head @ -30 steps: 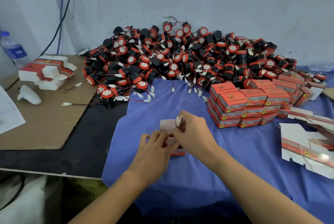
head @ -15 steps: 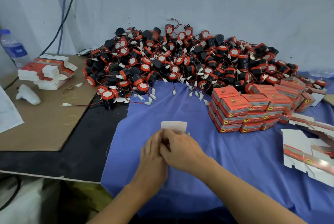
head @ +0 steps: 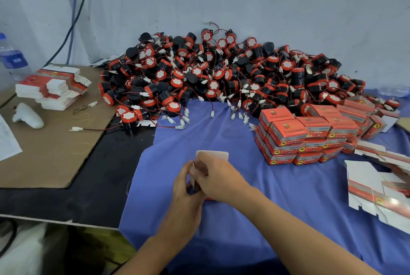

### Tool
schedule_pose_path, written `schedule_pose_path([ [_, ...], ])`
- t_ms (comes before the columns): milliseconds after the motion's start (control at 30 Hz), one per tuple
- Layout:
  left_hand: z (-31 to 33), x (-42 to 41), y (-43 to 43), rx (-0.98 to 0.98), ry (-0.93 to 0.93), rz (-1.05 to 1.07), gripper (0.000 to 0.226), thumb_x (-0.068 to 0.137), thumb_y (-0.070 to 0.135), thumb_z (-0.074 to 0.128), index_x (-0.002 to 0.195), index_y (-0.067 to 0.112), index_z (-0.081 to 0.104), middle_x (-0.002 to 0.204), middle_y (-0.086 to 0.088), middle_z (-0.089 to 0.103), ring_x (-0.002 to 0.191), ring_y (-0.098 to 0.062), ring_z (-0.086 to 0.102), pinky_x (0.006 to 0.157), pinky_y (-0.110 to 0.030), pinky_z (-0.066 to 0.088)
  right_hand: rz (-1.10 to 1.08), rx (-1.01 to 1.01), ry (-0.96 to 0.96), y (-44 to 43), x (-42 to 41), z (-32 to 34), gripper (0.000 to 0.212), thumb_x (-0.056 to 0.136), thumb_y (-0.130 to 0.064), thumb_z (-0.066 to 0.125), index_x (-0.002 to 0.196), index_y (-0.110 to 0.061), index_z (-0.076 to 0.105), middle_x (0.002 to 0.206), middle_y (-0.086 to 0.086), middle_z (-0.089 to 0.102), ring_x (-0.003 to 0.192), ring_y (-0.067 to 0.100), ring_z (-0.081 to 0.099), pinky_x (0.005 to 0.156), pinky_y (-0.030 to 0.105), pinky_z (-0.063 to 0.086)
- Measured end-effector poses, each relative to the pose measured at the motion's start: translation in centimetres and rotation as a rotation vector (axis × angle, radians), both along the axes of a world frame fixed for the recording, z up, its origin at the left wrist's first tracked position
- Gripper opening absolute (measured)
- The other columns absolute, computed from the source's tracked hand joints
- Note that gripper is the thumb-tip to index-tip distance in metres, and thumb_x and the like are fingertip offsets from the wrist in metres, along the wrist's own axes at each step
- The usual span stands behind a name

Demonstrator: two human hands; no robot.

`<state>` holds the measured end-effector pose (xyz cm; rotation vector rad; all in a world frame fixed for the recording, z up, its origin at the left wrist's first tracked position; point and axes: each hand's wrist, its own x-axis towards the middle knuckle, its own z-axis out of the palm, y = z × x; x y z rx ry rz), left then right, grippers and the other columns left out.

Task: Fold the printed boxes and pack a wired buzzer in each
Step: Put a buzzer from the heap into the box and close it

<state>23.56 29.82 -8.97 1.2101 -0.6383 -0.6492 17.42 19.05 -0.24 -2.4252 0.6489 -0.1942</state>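
A: Where is the box that the person is working on?

B: The printed box (head: 212, 156) sits on the blue cloth (head: 277, 219) near the front of the counter (head: 93, 197). It is mostly hidden between the two hands. Only its white flap stands up behind the fingers, and a strip of red shows under the right wrist.

A: And the hands?

B: The left hand (head: 186, 188) curls round the box's left side. The right hand (head: 218, 178) closes over it from the right, and the two sets of fingertips meet just below the flap. Whether a buzzer is already inside cannot be told.

A: Where are the buzzers?

B: A large heap of wired buzzers (head: 221, 75) lies against the wall at the back. They are red and black, with thin red leads and white plugs spilling forward onto the cloth.

A: Any finished ones?

B: A stack of closed red boxes (head: 297, 139) stands to the right of the hands, touching the front of the heap. Flat box blanks (head: 377, 192) lie further right on the cloth. Another pile of blanks (head: 53, 88) rests on a cardboard sheet (head: 51, 152) at the far left, with a water bottle (head: 12, 59) behind it.
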Motion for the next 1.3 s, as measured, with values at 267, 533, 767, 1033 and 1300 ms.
schedule_pose_path([
  [267,0.1,0.2,1.4,0.050,-0.530,0.113,0.047,0.092,-0.007,0.061,0.132,0.018,0.068,0.144,0.004,0.053,0.128,-0.018,0.060,0.097,-0.032,0.056,-0.050,0.033,-0.067,-0.1,-0.3,-0.2,0.015,0.091,-0.038,0.058,0.084,-0.026,0.054,0.082,-0.007,0.068,0.079,0.018,0.065,0.079,0.041,0.057],
  [533,-1.3,0.8,1.5,0.115,-0.409,0.210,0.034,0.086,0.000,0.076,0.112,0.015,0.060,0.141,0.019,0.055,0.130,-0.011,0.058,0.096,-0.029,0.054,0.085,-0.187,0.196,0.6,-0.5,0.3,0.024,0.093,-0.021,0.049,0.072,-0.025,0.060,0.084,-0.002,0.064,0.085,0.025,0.057,0.074,0.035,0.046],
  [767,-0.3,0.6,1.6,0.160,-0.564,0.147,0.051,0.095,0.009,0.067,0.134,0.040,0.054,0.132,0.018,0.060,0.126,-0.011,0.058,0.101,-0.026,0.050,0.162,-0.247,0.064,0.1,-1.6,-0.7,0.021,0.099,-0.013,0.049,0.102,-0.015,0.070,0.125,-0.004,0.048,0.102,0.023,0.056,0.090,0.047,0.050],
  [1033,-0.5,-0.3,1.2,0.322,-0.989,0.216,0.029,0.101,0.020,0.054,0.128,0.014,0.065,0.136,0.009,0.058,0.132,-0.007,0.044,0.112,-0.009,0.027,-0.428,0.350,-0.775,-0.5,-5.5,-5.1,0.025,0.088,-0.015,0.066,0.108,-0.028,0.060,0.114,-0.004,0.056,0.105,0.013,0.062,0.085,0.022,0.053],
  [1300,0.6,0.2,0.9,0.290,-0.861,0.264,0.016,0.098,0.011,0.066,0.112,0.017,0.072,0.118,0.011,0.067,0.115,-0.006,0.055,0.098,-0.021,0.045,-0.272,0.533,-0.485,-2.1,-3.8,-5.5,0.051,0.090,-0.006,0.074,0.121,-0.043,0.059,0.114,-0.005,0.063,0.085,0.012,0.063,0.070,0.018,0.052],
])
